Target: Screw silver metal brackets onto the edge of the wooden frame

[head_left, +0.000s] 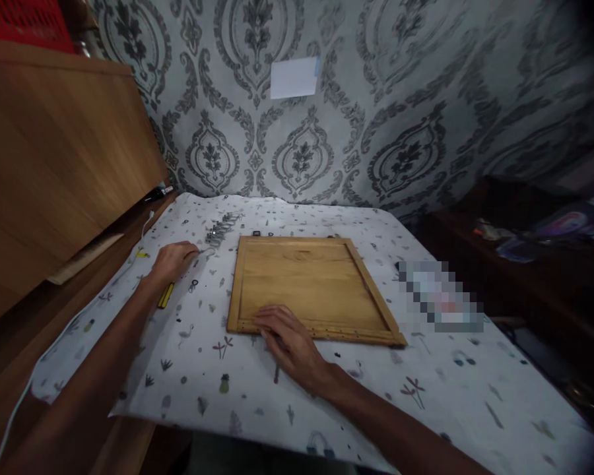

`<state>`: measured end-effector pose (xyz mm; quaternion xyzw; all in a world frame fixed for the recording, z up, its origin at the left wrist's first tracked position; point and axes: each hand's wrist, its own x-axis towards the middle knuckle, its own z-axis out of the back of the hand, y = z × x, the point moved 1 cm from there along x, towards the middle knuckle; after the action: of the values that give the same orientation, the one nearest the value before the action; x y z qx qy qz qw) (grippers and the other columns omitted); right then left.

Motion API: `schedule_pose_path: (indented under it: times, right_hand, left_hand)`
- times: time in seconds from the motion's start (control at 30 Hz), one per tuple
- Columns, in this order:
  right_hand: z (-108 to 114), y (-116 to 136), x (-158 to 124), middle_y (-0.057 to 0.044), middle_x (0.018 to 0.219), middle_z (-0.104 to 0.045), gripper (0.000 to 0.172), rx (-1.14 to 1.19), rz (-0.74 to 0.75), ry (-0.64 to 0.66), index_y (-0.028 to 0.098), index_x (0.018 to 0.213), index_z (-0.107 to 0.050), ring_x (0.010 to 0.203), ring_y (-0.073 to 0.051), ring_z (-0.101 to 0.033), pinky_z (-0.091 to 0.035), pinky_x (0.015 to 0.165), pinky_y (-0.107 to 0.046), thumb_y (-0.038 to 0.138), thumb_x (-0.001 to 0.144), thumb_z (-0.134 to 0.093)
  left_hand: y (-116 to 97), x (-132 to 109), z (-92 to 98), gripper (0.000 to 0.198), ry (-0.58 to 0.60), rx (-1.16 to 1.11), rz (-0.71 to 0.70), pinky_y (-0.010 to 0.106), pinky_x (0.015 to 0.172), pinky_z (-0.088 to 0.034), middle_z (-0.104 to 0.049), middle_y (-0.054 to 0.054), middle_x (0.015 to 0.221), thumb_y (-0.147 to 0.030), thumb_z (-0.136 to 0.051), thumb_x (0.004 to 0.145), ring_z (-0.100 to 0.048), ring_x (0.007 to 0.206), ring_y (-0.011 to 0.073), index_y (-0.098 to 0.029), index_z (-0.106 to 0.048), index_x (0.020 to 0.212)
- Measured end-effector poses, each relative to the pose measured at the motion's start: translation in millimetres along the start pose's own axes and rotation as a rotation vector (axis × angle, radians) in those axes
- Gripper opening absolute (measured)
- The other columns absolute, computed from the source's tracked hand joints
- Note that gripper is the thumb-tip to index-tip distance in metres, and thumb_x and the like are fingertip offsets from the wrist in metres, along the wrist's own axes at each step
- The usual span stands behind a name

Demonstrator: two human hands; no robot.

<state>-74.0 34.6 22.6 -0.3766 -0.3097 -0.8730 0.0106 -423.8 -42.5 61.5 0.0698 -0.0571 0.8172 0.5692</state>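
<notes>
A wooden framed panel (301, 284) lies flat on the patterned white cloth (198, 369). My right hand (290, 340) rests on its near edge, left of the middle, with the fingers laid over the frame. My left hand (175, 260) is at the left of the panel, apart from it, with thumb and fingers pinched together. A small metal piece shows at its fingertips, too small to name. Just beyond lies a row of several small metal pieces (220, 227). A yellow and black tool (165, 295) lies beside my left wrist.
A wooden cabinet (64, 165) stands close at the left, with a red basket (27, 23) on top. A white cable (34, 369) runs along the left edge. A pixelated object (440, 297) lies right of the panel. Patterned wall covering (301, 145) rises behind.
</notes>
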Motion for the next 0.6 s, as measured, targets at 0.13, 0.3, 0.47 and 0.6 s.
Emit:
schedule_pose_path:
  times: [0.13, 0.3, 0.47, 0.6]
  right_hand:
    - [-0.1, 0.0, 0.9, -0.009, 0.107, -0.07, 0.026, 0.002, 0.002, -0.005, 0.023, 0.118, -0.062, 0.107, -0.023, -0.066, -0.061, 0.092, -0.046, 0.009, 0.098, -0.053]
    - [0.1, -0.4, 2.3, -0.009, 0.105, -0.071, 0.022, -0.002, 0.008, -0.007, 0.022, 0.113, -0.063, 0.105, -0.023, -0.067, -0.061, 0.089, -0.045, 0.01, 0.097, -0.053]
    - [-1.1, -0.5, 2.5, -0.009, 0.103, -0.071, 0.021, -0.006, 0.008, -0.017, 0.021, 0.111, -0.063, 0.103, -0.023, -0.067, -0.061, 0.088, -0.045, 0.009, 0.097, -0.053]
    - [-1.3, 0.4, 3.4, -0.009, 0.103, -0.071, 0.021, -0.008, 0.003, -0.019, 0.022, 0.11, -0.063, 0.103, -0.023, -0.067, -0.061, 0.087, -0.045, 0.01, 0.098, -0.052]
  left_hand:
    - [-9.4, -17.2, -2.9, 0.021, -0.079, 0.025, -0.078, 0.038, 0.089, -0.056, -0.071, 0.007, 0.109, -0.031, -0.056, 0.103, -0.068, 0.1, 0.0203, -0.016, -0.069, 0.109]
    - [-32.5, -46.8, -12.6, 0.024, -0.142, 0.094, -0.225, 0.027, 0.071, -0.05, -0.071, 0.007, 0.094, -0.014, -0.049, 0.098, -0.067, 0.092, 0.02, -0.02, -0.072, 0.095]
    - [-41.2, -63.2, -14.7, 0.023, -0.202, 0.172, -0.32, 0.028, 0.067, -0.046, -0.07, 0.008, 0.092, -0.009, -0.049, 0.098, -0.064, 0.087, 0.0208, -0.018, -0.07, 0.095]
    - [-41.7, -65.5, -12.5, 0.023, -0.25, 0.214, -0.354, 0.03, 0.069, -0.047, -0.07, 0.009, 0.094, -0.006, -0.05, 0.097, -0.063, 0.088, 0.0219, -0.018, -0.069, 0.098]
